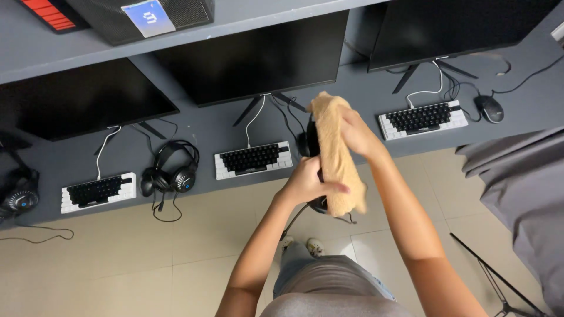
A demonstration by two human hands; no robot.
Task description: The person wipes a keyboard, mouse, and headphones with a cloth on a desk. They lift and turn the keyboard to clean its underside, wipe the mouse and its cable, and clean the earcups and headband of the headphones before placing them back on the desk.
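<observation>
Left hand (305,183) closed around a black headset (312,147), held up in the air just off the desk (205,126) edge, centre frame. Right hand (355,134) gripping a tan cloth (338,158), pressed over the headset; cloth hangs down to 5 o'clock of the left hand. Headset cable trails down at 7 o'clock. On the desk: middle keyboard (252,159) at 9 o'clock of the hands, second headset (172,170) further left, left keyboard (98,191), right keyboard (423,119) at 2 o'clock, mouse (489,108) beside it. Three dark monitors (258,56) along 12 o'clock. Grey chair (523,188) at 3 o'clock.
</observation>
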